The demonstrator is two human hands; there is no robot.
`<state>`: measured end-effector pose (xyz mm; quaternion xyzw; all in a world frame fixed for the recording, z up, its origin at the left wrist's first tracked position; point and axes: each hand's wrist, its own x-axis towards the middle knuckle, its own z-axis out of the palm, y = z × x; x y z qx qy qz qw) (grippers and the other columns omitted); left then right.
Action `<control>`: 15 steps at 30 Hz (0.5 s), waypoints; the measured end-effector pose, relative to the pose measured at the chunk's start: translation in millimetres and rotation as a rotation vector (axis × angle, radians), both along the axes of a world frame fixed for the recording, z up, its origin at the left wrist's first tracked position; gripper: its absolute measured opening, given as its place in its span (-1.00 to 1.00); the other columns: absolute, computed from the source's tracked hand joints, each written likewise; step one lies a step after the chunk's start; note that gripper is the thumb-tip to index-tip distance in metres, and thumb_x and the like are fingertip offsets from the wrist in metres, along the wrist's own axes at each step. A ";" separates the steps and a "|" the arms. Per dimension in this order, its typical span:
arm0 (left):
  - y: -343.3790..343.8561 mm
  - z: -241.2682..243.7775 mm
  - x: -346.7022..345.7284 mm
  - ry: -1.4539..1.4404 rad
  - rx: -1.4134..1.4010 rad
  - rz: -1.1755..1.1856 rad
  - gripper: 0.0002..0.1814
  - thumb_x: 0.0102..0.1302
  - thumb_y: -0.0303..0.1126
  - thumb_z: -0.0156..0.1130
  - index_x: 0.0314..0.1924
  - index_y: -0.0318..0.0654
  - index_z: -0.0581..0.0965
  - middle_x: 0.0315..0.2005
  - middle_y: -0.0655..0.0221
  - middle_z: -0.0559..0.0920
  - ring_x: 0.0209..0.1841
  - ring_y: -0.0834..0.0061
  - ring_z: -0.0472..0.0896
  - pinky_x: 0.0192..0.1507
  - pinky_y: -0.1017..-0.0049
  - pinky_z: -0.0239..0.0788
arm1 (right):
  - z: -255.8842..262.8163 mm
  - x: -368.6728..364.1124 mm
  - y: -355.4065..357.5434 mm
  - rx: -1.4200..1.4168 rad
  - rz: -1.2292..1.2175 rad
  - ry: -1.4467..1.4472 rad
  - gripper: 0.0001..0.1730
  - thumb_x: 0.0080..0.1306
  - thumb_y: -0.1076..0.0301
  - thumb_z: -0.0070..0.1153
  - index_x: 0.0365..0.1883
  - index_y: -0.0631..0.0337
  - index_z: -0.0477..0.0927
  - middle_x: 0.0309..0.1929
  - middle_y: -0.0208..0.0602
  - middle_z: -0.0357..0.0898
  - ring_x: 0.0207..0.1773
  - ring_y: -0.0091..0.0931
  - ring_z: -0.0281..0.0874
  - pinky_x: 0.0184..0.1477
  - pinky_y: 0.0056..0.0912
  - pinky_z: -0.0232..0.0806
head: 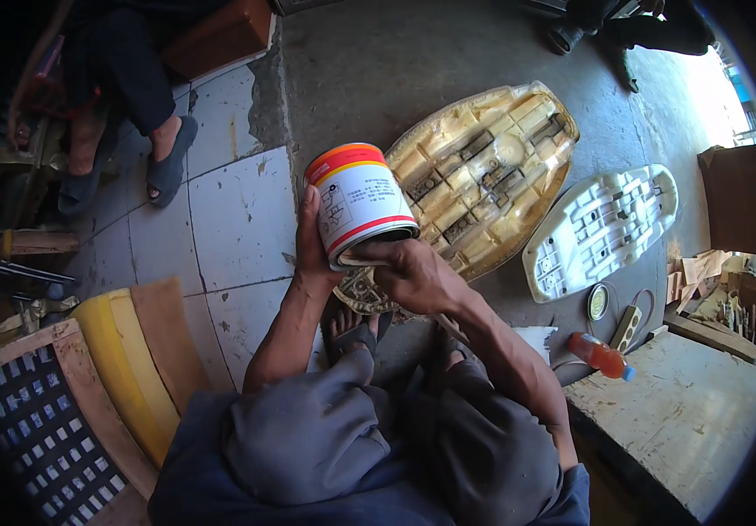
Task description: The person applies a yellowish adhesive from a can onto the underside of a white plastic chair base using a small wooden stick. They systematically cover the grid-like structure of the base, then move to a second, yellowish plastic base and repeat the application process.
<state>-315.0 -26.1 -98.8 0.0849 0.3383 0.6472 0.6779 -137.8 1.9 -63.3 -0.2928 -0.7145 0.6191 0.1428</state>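
A metal can [368, 191] with a white, red and yellow label is tilted, its open mouth towards me. My left hand [315, 246] grips the can from the left side and below. At the can's mouth, my right hand [421, 276] has its fingers reaching inside. The rim hides those fingertips, so whether they hold anything is unclear. Beyond the can lies a yellowed plastic motorcycle seat base [503, 151], ribbed underside up. To its right rests a smaller white seat base [605, 227], also ribbed side up.
A round can lid [598, 302], a power strip [626, 327] and a bottle of orange liquid [600, 356] are on the right near a worn board [674, 414]. At left stand yellow foam [125, 361] and a wooden frame with webbing [56, 421]. Two other people are nearby.
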 end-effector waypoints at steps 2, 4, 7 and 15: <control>3.0 0.0 -0.4 0.105 0.021 0.051 -0.20 0.49 0.32 -0.03 0.38 -0.24 0.38 0.12 0.14 0.64 0.11 0.20 0.70 0.19 0.10 0.60 | -5.4 17.0 1.6 -0.465 -0.016 0.087 -0.35 0.20 0.60 -0.09 0.29 0.21 0.62 0.03 -0.20 0.74 0.07 -0.39 0.69 0.19 -0.32 0.47; 15.7 0.0 -5.5 0.146 0.022 0.126 -0.20 0.46 0.33 0.01 0.36 -0.23 0.40 0.13 0.15 0.64 0.12 0.22 0.70 0.18 0.11 0.60 | -10.5 37.2 5.5 -0.791 -0.063 0.206 -0.33 0.20 0.61 -0.11 0.30 0.17 0.62 0.04 -0.27 0.75 0.05 -0.40 0.70 0.20 -0.35 0.46; 35.0 7.4 -37.9 0.185 0.032 0.335 -0.27 0.48 0.25 0.07 0.34 -0.22 0.42 0.14 0.16 0.63 0.15 0.22 0.67 0.22 0.14 0.57 | -22.9 60.2 -5.2 -0.208 -0.126 0.043 -0.37 0.23 0.58 -0.07 0.25 -0.02 0.67 -0.04 -0.22 0.79 -0.08 -0.28 0.76 0.00 -0.24 0.56; 8.8 -10.8 -36.2 0.185 -0.024 0.355 -0.31 0.54 0.20 -0.01 0.37 -0.19 0.40 0.13 0.14 0.64 0.14 0.18 0.67 0.21 0.09 0.57 | -112.1 53.8 -75.1 0.259 0.093 -0.674 -0.62 0.28 0.33 0.11 0.04 -0.20 0.75 -0.23 -0.17 0.76 -0.20 -0.14 0.75 -0.18 -0.05 0.57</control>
